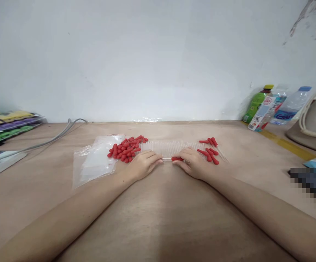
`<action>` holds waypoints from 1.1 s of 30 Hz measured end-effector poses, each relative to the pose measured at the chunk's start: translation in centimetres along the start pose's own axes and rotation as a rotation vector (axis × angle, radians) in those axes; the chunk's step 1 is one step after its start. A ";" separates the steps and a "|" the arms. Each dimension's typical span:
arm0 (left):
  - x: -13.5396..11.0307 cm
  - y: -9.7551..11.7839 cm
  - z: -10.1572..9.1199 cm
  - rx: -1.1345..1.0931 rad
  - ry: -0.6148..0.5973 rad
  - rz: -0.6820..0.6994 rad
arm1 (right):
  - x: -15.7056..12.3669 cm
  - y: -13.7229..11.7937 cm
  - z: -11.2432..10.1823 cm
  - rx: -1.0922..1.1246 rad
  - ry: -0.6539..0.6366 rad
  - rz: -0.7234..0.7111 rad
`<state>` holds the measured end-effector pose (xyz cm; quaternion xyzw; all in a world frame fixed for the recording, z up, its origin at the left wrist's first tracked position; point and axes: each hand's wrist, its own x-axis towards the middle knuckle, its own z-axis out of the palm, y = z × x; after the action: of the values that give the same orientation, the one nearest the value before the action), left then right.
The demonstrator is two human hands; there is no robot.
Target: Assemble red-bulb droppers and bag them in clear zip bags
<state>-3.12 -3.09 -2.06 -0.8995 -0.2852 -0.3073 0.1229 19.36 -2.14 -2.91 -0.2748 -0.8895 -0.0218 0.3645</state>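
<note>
Closed in a pinch, my left hand [147,163] holds a thin clear tube [167,159] that lies level, low over the table. Across from it, my right hand [191,162] grips a red rubber bulb [176,159], which meets the tube's right end. How far the tube enters the bulb cannot be seen. Behind both hands lies a row of clear tubes [165,147], side by side. A heap of red rubber bulbs [125,149] sits left of the row. Several tubes fitted with red bulbs [212,152] lie beyond my right hand.
Clear plastic bags [95,160] lie under and left of the heap. At left are a grey cable [54,138] and packs of coloured items [10,122]. Bottles [290,107], a carton [265,111], a beige bag [311,127] and a pixelated dark object [313,183] are at right.
</note>
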 end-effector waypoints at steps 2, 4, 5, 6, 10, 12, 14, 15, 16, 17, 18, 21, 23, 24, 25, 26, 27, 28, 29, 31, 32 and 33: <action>0.0 0.1 0.1 -0.017 0.017 0.008 | 0.0 -0.1 -0.1 0.020 -0.012 0.020; 0.0 0.3 0.2 -0.041 0.047 -0.011 | 0.1 -0.3 -0.2 0.067 -0.009 0.034; 0.0 0.5 0.2 -0.055 0.061 -0.026 | 0.1 -0.4 -0.2 0.097 -0.003 0.040; 0.1 0.7 0.3 -0.065 0.077 -0.045 | 0.1 -0.5 -0.2 0.124 0.007 0.048; 0.2 1.2 0.4 -0.092 0.123 -0.097 | 0.2 -0.8 -0.2 0.157 0.073 0.082; 0.3 1.3 0.4 -0.103 0.120 -0.093 | 0.3 -1.0 -0.2 0.147 0.071 0.082; 0.3 1.4 0.3 -0.115 0.106 -0.075 | 0.3 -1.1 -0.3 0.137 0.046 0.065; 0.3 1.4 0.3 -0.118 0.100 -0.064 | 0.3 -1.1 -0.3 0.133 0.035 0.055; 0.4 1.5 0.3 -0.121 0.094 -0.052 | 0.3 -1.1 -0.3 0.129 0.028 0.041; 0.4 1.5 0.3 -0.121 0.087 -0.041 | 0.2 -1.1 -0.3 0.126 0.022 0.025; 0.4 1.5 0.3 -0.119 0.080 -0.030 | 0.2 -1.1 -0.2 0.121 0.015 0.009; 0.4 1.6 0.2 -0.099 0.066 -0.003 | 0.1 -0.9 0.1 0.092 -0.014 -0.033; 0.4 1.6 0.2 -0.088 0.055 0.005 | 0.1 -0.8 0.2 0.073 -0.029 -0.054; 0.4 1.6 0.2 -0.089 0.048 0.004 | 0.1 -0.7 0.2 0.070 -0.033 -0.062; 0.4 1.5 0.2 -0.097 0.038 -0.003 | 0.2 -0.6 0.1 0.075 -0.037 -0.062; 0.4 1.5 0.3 -0.112 0.031 -0.019 | 0.2 -0.6 0.1 0.088 -0.038 -0.052; 0.4 1.4 0.3 -0.130 0.029 -0.045 | 0.3 -0.6 0.0 0.112 -0.036 -0.027; 0.4 1.4 0.4 -0.149 0.037 -0.079 | 0.4 -0.7 -0.1 0.152 -0.026 0.014; 0.5 1.3 0.5 -0.166 0.054 -0.116 | 0.6 -0.7 -0.2 0.208 -0.011 0.070; 0.6 1.3 0.6 -0.197 0.093 -0.168 | 0.9 -1.0 -0.2 0.361 0.038 0.218; 0.6 1.3 0.6 -0.211 0.109 -0.171 | 1.2 -1.2 -0.2 0.449 0.069 0.295; 0.7 1.4 0.5 -0.223 0.115 -0.157 | 1.4 -1.3 -0.2 0.538 0.099 0.366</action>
<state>-1.65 -3.69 -2.13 -0.8634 -0.3114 -0.3967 0.0137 17.98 -2.61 -1.60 -0.3227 -0.7803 0.2664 0.4648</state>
